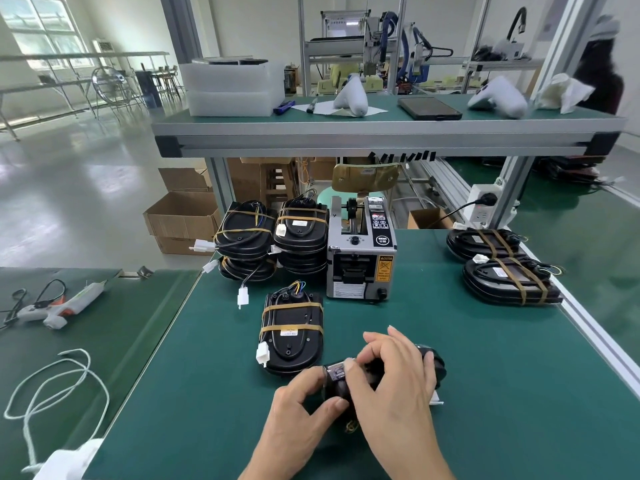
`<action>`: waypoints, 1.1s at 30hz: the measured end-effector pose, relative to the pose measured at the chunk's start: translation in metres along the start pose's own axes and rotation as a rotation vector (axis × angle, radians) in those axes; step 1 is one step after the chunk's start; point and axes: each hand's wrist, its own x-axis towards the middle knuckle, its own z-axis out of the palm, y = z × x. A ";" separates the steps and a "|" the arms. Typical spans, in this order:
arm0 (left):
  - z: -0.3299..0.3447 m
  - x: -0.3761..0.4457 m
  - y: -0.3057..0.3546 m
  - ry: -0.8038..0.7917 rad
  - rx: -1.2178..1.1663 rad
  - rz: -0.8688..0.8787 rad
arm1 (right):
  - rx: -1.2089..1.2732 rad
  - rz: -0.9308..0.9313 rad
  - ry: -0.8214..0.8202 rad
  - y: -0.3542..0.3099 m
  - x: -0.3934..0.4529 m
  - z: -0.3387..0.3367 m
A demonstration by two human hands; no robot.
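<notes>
In the head view, most of the black unit (434, 363) is hidden under the two hands; only its rounded far-right end and a dark patch between the fingers show. A small shiny piece (335, 372) sits on its left end, and it is too blurred to tell whether it is tape or a connector. Both forearms are cut off by the lower edge.

The left hand (301, 414) curls around the unit's near-left end, with its thumb and forefinger closed beside the shiny piece. The right hand (398, 393) lies over the top with its fingers bent around the body and its thumb tip pressing on that piece.

The unit rests on the green table (502, 393), near the front edge. It is just right of a banded unit (292, 341) and well in front of the tape dispenser (360, 265).
</notes>
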 end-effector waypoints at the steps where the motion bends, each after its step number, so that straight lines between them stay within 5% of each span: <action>1: 0.000 0.000 0.000 0.000 0.000 0.002 | 0.010 0.011 0.012 -0.001 0.001 -0.001; 10: -0.001 0.000 0.005 0.003 -0.075 0.028 | 0.150 0.029 0.002 -0.017 0.084 -0.020; 17: -0.003 0.000 0.008 -0.011 -0.063 0.044 | 0.348 0.485 -0.153 -0.004 0.184 0.018; 33: -0.002 0.004 0.005 -0.002 -0.060 0.082 | 0.618 0.769 0.084 -0.005 0.203 0.050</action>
